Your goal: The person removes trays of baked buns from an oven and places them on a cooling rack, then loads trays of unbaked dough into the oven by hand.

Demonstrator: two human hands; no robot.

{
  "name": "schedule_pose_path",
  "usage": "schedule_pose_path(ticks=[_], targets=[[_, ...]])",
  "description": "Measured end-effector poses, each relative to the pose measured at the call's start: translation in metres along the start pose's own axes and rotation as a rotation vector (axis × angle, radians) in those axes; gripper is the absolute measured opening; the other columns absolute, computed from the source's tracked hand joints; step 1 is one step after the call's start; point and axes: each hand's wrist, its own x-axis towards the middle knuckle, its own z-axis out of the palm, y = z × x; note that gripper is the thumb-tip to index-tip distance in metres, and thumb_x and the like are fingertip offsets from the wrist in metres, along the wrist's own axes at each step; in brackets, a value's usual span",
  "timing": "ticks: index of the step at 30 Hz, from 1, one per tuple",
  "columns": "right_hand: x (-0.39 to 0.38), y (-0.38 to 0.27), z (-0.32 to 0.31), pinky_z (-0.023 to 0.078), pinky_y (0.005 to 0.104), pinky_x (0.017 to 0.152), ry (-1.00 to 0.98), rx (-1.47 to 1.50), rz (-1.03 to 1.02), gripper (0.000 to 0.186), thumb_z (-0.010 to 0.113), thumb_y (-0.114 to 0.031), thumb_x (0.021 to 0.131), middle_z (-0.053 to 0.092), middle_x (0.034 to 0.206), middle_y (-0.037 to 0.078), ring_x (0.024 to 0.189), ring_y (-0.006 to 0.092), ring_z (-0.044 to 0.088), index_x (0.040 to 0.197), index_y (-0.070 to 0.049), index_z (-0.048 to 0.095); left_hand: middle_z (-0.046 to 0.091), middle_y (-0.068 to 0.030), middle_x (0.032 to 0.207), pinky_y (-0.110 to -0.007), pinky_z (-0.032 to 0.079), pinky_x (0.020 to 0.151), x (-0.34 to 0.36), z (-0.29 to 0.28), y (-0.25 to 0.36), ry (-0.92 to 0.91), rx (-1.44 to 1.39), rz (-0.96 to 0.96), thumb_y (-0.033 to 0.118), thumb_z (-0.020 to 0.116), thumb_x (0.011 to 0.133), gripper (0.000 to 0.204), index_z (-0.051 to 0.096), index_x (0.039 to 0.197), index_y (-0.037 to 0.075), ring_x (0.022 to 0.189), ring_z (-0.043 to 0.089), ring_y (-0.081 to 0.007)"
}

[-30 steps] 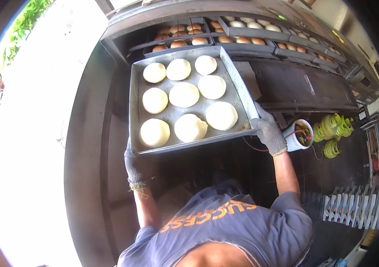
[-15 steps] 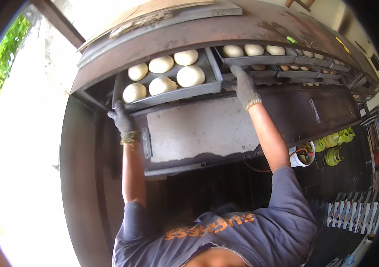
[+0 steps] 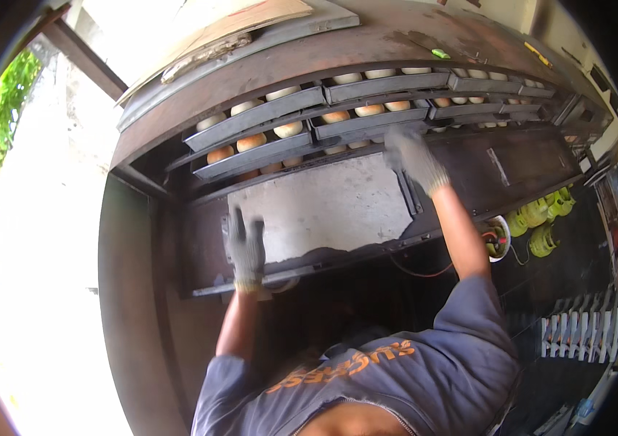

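Note:
My left hand [image 3: 246, 251], in a grey knit glove, is raised over the metal door panel [image 3: 323, 211], fingers apart and nothing in it. My right hand [image 3: 418, 161], gloved too and blurred by motion, reaches toward the lower middle tray [image 3: 371, 129]; its fingers look stretched out and I see nothing held. Whether it touches the tray I cannot tell. Inside the oven, the upper left tray [image 3: 258, 118] holds pale buns [image 3: 246, 107]. Beneath it, the lower left tray [image 3: 256, 155] has buns browned on top [image 3: 251, 141].
More trays with buns, such as the upper middle tray [image 3: 389, 86], run to the right. Boards [image 3: 236, 33] and a green object [image 3: 440, 54] lie on the oven top. On the floor at right stand a white bucket [image 3: 499, 240] and green gas cylinders [image 3: 541, 211].
The upper left tray has gone back into the oven, and both hands are off it. My left hand has drawn down and right; my right hand has moved slightly down and right.

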Motion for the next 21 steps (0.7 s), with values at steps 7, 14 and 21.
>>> schedule_pose_path(ticks=[7, 14, 21], targets=[[-0.239, 0.078, 0.017, 0.059, 0.0339, 0.066, -0.058, 0.318, 0.458, 0.029, 0.060, -0.016, 0.095, 0.063, 0.092, 0.006, 0.072, 0.0188, 0.066, 0.122, -0.005, 0.061, 0.051, -0.0260, 0.149, -0.037, 0.036, 0.116, -0.296, -0.035, -0.041, -0.053, -0.093, -0.457, 0.021, 0.063, 0.097, 0.062, 0.044, 0.148, -0.008, 0.141, 0.048, -0.0313], [-0.387, 0.226, -0.018, 0.058, 0.0530, 0.071, -0.511, -0.615, 0.634, 0.023, 0.062, -0.020, 0.089, 0.064, 0.097, 0.019, 0.086, 0.0354, 0.070, 0.103, -0.002, 0.066, 0.051, -0.0253, 0.145, -0.037, 0.049, 0.104, -0.537, -0.024, -0.196, -0.590, 0.269, -0.341, 0.039, 0.055, 0.100, 0.036, 0.068, 0.119, 0.011, 0.120, 0.061, -0.0415], [-0.441, 0.243, -0.172, 0.056, 0.0588, 0.088, 0.161, -0.081, 0.917, 0.060, 0.066, -0.039, 0.086, 0.060, 0.112, 0.026, 0.098, 0.0450, 0.065, 0.127, 0.003, 0.055, 0.071, -0.0199, 0.113, -0.044, 0.052, 0.090, -0.557, -0.029, -0.098, -0.964, 0.366, -0.423, 0.034, 0.060, 0.095, 0.036, 0.068, 0.123, 0.013, 0.110, 0.066, -0.0360]])
